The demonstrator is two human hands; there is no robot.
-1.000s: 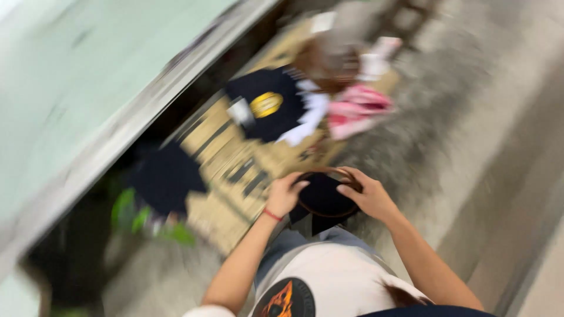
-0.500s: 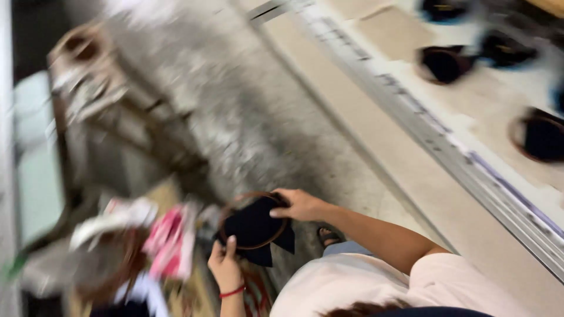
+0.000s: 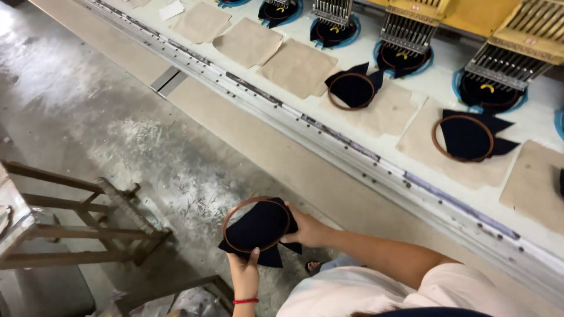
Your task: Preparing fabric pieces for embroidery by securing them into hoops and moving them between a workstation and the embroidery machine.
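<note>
Both hands keep gripping the hooped navy cloth point(image 3: 257, 229): your left hand point(image 3: 245, 275) below, right hand point(image 3: 308, 228) beside it; the embroidery table point(image 3: 411, 176) now lies beyond them.

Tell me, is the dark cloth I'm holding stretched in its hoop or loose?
Stretched: the dark cloth lies flat inside the brown hoop, corners sticking out past the rim.

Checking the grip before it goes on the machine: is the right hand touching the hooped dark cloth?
Touching. The head view shows the right hand with fingers wrapped on the rim of the hooped dark cloth.
</note>
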